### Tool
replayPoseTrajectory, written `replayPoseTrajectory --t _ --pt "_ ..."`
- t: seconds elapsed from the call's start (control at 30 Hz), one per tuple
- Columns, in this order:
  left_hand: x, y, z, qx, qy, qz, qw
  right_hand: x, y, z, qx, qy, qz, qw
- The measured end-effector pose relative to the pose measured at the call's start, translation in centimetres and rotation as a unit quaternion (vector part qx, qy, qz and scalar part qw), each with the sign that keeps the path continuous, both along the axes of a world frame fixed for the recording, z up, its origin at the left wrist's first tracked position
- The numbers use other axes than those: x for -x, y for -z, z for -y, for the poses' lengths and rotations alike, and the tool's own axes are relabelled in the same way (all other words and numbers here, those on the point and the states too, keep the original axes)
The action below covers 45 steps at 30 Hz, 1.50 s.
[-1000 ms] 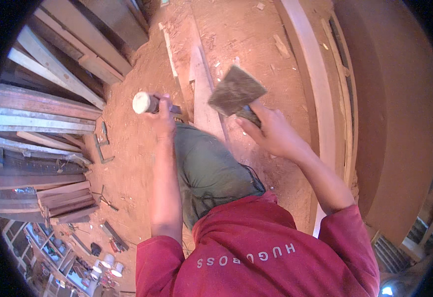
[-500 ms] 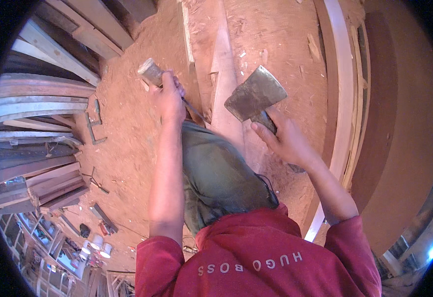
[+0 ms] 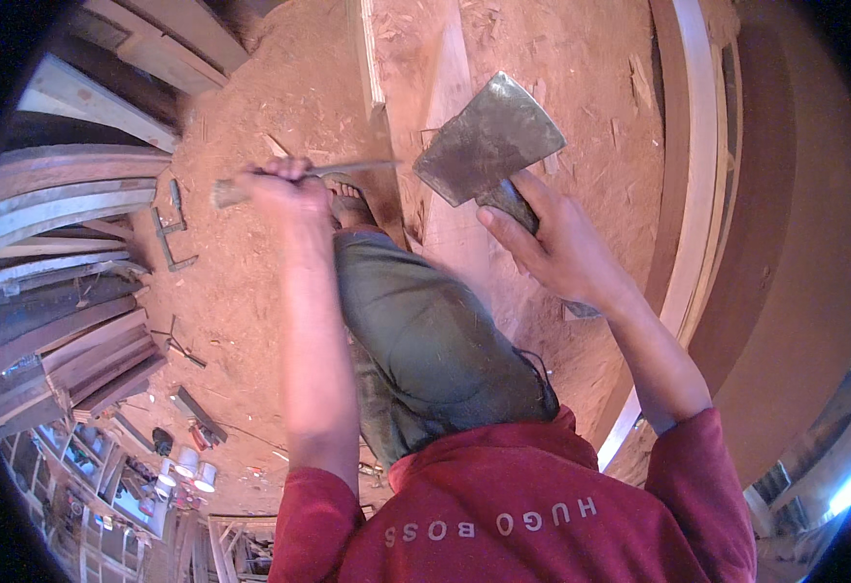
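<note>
My left hand (image 3: 287,189), blurred by motion, is closed around the handle of a chisel (image 3: 362,166). Its thin blade points right, and the pale handle end sticks out on the left of my fist. A hatchet (image 3: 491,141) with a broad, dull steel head is gripped in my right hand (image 3: 563,238), thumb along the short handle. The chisel tip lies just left of the hatchet head, apart from it. Below both tools a long pale plank (image 3: 450,228) runs away from me, beside my bent leg in dark trousers (image 3: 416,330).
Wood chips and sawdust cover the brown floor (image 3: 250,291). Stacked boards (image 3: 75,199) line the left, with a clamp (image 3: 168,228) near them. White cups (image 3: 192,464) stand at lower left. Long curved planks (image 3: 688,165) and a large brown panel (image 3: 785,223) border the right.
My left hand has moved left and turned, swinging the chisel from slanting down toward the plank to nearly level. The hatchet has risen slightly. The view has shifted a little.
</note>
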<state>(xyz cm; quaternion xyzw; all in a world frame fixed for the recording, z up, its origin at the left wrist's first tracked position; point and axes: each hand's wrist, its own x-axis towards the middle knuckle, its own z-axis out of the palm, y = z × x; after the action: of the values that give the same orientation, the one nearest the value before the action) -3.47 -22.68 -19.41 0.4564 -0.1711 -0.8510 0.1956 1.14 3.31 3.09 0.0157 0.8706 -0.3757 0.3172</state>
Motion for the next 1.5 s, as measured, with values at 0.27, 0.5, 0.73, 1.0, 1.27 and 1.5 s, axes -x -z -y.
replayPoseTrajectory --t 0.27,0.5,0.73,1.0,1.27,1.5 --pt "0.9 -6.5 -3.1 0.108 0.27 -0.041 0.956 0.0 1.3 -0.3 0.015 0.019 0.002 1.0" --pt "1.5 -7.3 -4.0 0.102 0.298 -0.107 0.943 0.5 2.2 -0.9 0.008 0.025 -0.026 0.999" --pt "0.8 -6.3 -5.7 0.203 0.33 -0.013 0.922 3.0 2.1 0.7 -0.002 -0.005 -0.023 1.0" --pt "0.6 -5.1 -5.9 0.297 0.294 0.074 0.906 5.9 1.9 3.0 -0.018 -0.08 -0.084 0.993" --pt "0.4 -2.7 -5.3 0.284 0.301 0.12 0.902 11.2 0.9 5.1 -0.008 -0.198 -0.16 0.967" --pt "-1.7 -3.2 -3.6 0.178 0.265 0.144 0.937 18.8 -4.4 13.7 -0.107 -0.341 -0.152 0.922"
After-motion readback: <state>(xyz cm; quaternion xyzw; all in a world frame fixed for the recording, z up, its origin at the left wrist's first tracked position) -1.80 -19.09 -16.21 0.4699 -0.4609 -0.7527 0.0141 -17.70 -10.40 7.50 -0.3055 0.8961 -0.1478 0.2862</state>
